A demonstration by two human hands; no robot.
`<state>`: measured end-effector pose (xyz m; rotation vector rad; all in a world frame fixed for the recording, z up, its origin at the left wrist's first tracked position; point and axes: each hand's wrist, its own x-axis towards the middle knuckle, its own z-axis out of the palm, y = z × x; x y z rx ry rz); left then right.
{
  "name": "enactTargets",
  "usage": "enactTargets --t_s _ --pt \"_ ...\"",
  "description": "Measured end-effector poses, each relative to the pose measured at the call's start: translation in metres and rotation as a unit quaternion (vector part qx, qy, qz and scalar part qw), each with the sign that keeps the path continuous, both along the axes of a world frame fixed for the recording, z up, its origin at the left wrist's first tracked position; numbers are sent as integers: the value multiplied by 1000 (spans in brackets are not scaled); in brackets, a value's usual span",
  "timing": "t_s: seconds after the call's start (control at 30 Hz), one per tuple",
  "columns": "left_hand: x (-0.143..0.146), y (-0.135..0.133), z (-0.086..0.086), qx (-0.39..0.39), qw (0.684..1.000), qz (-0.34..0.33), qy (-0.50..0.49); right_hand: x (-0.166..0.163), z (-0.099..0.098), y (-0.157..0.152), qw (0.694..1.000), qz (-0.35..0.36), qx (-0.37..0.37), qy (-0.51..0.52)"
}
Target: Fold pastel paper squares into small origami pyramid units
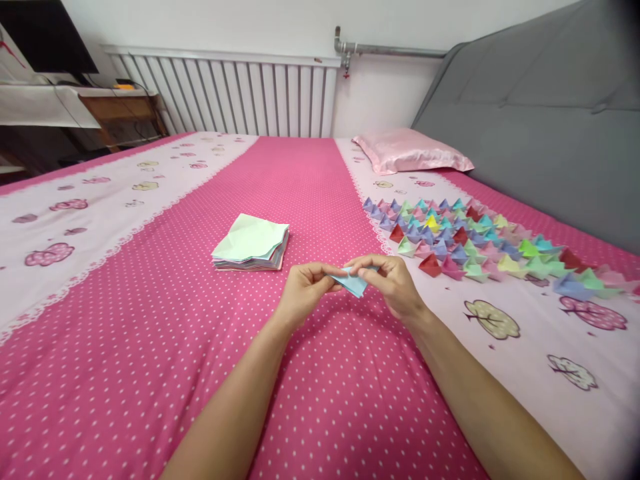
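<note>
A small piece of folded light blue paper (pixel 354 285) is held up between my two hands, just above the pink bedspread. My left hand (pixel 309 288) pinches its left side between thumb and fingers. On the opposite side, my right hand (pixel 389 283) grips the paper the same way, its fingers covering part of the upper edge. Left of my hands lies a stack of square coloured paper (pixel 253 239) with a pale green sheet on top. To the right, several rows of folded paper boats (pixel 470 248) in many colours sit on the bed.
A pink pillow (pixel 410 150) lies at the back right against a grey headboard (pixel 540 113). Beyond the bed's far edge stands a white radiator (pixel 230 93) with a pipe. A desk (pixel 120 110) with a monitor (pixel 43 37) is at the far left.
</note>
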<state>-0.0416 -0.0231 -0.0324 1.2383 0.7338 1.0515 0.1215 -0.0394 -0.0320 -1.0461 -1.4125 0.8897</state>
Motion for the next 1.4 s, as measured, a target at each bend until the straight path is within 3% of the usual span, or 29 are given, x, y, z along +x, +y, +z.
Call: enactTargets --t_s 0.23,0.47,0.67,1.03,1.2,1.4 --pt "-3 -2 3 95 995 10 8 -1 -2 2 999 19 6 46" --pt "-2 -3 4 54 996 52 -41 -5 2 -2 998 -13 40 46" --pt "-3 2 0 43 997 68 11 -6 3 -1 996 -57 59 28" --pt "-5 5 -2 93 992 66 47 1 8 -4 996 -58 21 -66" --pt "-6 5 -4 122 987 86 63 2 17 -8 987 -54 71 -135" --pt "-5 3 0 116 989 75 49 1 18 -8 983 -50 105 -142"
